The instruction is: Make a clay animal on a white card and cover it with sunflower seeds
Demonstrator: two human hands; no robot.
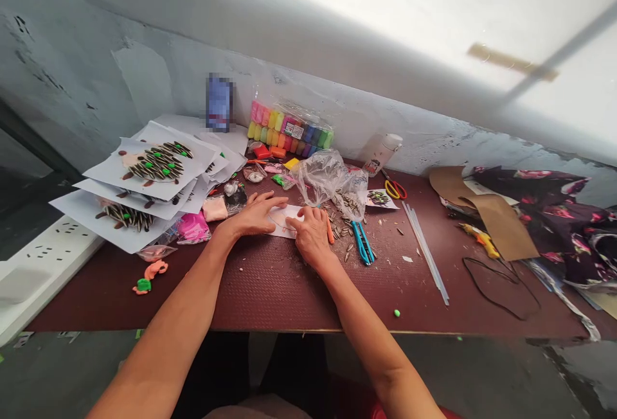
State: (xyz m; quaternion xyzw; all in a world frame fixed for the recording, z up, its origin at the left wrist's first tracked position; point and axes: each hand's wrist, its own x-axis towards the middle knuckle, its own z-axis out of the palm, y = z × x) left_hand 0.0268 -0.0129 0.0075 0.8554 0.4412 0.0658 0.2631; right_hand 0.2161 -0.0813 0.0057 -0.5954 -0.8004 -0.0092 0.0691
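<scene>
A small white sheet of paper with faint drawn lines lies flat on the table between my hands. My left hand rests at its left side, fingers stretched out and apart over the edge. My right hand lies on the right part of the sheet, its fingers partly bent and the fingertips pressing down. I see nothing held in either hand. Just right of that hand is an orange object, partly hidden. Loose sunflower seeds and a blue utility knife lie farther right.
A pile of seed-covered hedgehog pictures stands at left. Colored clay packs, a plastic bag and a white bottle are behind. Scissors, glue sticks and a yellow glue gun are at right.
</scene>
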